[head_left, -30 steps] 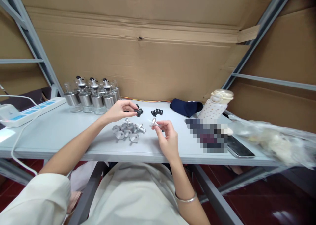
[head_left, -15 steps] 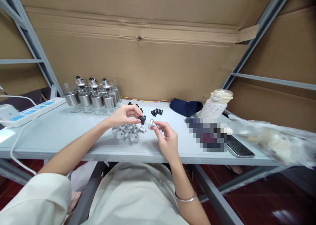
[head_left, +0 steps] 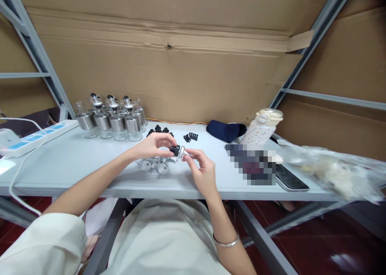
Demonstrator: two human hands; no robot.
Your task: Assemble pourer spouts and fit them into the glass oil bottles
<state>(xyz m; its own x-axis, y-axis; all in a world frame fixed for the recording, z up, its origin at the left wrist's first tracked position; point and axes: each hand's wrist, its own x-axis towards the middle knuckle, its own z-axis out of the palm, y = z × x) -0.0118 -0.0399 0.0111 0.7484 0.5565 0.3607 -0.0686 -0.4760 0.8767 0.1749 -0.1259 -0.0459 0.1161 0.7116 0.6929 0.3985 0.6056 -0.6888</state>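
Between finger and thumb, my left hand (head_left: pixel 158 145) grips a black stopper (head_left: pixel 174 150). Closed on the narrow end of a silver pour spout (head_left: pixel 181 151), my right hand (head_left: pixel 202 168) holds it up against the stopper, and the two pieces meet end to end. Below the left hand lie several loose silver spouts (head_left: pixel 163 169) on the table. Behind that hand sit several black stoppers (head_left: pixel 158 128), partly hidden by it. A small group of black caps (head_left: pixel 194 136) lies farther back, to the right.
Several glass-and-steel bottles (head_left: pixel 118 124), some with spouts fitted, stand at the back left by a power strip (head_left: pixel 45 136). On the right are a navy cap (head_left: pixel 224 131), a tumbler (head_left: pixel 259 128), a phone (head_left: pixel 291 178) and plastic bags (head_left: pixel 334 168). Cardboard (head_left: pixel 181 78) walls the back.
The gap between the black stopper and the silver spout has closed; the pieces now touch. My view has shifted slightly, and more of the black stoppers behind my left hand show.
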